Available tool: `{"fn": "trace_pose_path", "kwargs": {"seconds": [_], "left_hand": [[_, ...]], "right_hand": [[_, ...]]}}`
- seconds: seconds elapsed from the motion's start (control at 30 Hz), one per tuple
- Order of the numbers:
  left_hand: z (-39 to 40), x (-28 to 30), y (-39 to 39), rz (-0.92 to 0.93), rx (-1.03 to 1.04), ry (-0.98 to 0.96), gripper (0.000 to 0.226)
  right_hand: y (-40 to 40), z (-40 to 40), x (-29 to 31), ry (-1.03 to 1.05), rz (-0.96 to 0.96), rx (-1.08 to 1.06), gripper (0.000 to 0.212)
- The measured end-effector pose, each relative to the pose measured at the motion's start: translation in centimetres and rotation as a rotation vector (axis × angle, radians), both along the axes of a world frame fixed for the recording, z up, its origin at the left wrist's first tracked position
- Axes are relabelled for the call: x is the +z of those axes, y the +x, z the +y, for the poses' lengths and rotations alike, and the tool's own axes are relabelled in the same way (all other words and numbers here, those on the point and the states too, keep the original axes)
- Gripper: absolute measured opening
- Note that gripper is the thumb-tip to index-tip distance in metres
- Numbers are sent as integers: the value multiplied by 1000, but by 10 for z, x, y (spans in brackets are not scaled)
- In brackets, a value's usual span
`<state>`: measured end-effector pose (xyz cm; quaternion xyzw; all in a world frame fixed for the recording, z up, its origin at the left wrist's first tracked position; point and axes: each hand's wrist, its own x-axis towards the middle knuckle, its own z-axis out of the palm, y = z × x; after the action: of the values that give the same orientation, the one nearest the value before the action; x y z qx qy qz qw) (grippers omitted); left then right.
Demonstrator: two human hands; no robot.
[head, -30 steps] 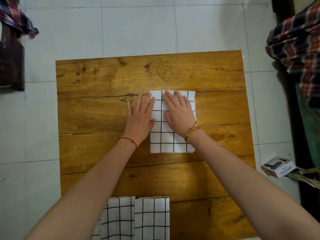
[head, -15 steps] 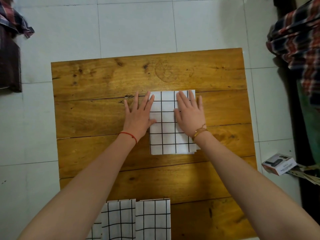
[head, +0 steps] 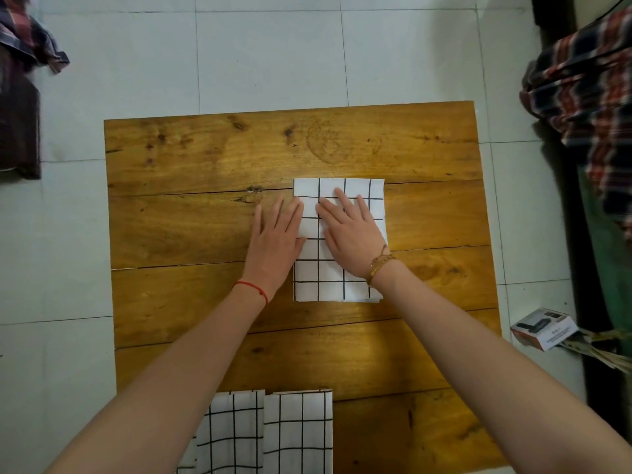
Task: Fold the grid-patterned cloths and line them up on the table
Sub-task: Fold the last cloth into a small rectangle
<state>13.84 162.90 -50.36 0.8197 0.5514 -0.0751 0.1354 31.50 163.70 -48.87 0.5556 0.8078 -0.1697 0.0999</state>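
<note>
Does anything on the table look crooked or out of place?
Only slightly: the folded cloth under both hands shows a lower layer peeking out at its near right corner, so the edges are not quite flush. Otherwise nothing stands out.

glossy wood table (head: pixel 205 217), matt cloth (head: pixel 342 285)

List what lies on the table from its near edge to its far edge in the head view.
Two folded grid cloths side by side → bare planks of the table → folded grid cloth pressed under left hand and right hand.

White black-gridded cloth (head: pixel 340 278), amber-brown wooden table (head: pixel 205 159)
</note>
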Motion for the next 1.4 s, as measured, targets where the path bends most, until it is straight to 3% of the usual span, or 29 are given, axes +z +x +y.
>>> {"fn": "trace_pose_path", "kwargs": {"seconds": [0.6,0.7,0.8,0.9,1.03,1.2,1.4], "left_hand": [[-113,8,-57,58,-325,-95,56],[-113,12,-56,-27,-322,-73,49],[-101,18,-44,-223,-85,-93,39],[-73,20,-27,-365,275,-120,34],[-38,24,-1,-539,664,-141,25],[-19,23,21,-571,927,-285,22],[-12,23,24,-631,1019,-367,12]], "right_hand": [[-14,-5,5,-139,-83,-69,63],[-10,-5,4,-127,30,-99,60],[2,-9,6,45,272,-286,55],[25,-17,10,209,327,-665,33],[48,-20,15,14,320,-1155,16],[49,-13,19,-162,408,-1302,23],[45,-7,18,-340,548,-1409,29]]}}
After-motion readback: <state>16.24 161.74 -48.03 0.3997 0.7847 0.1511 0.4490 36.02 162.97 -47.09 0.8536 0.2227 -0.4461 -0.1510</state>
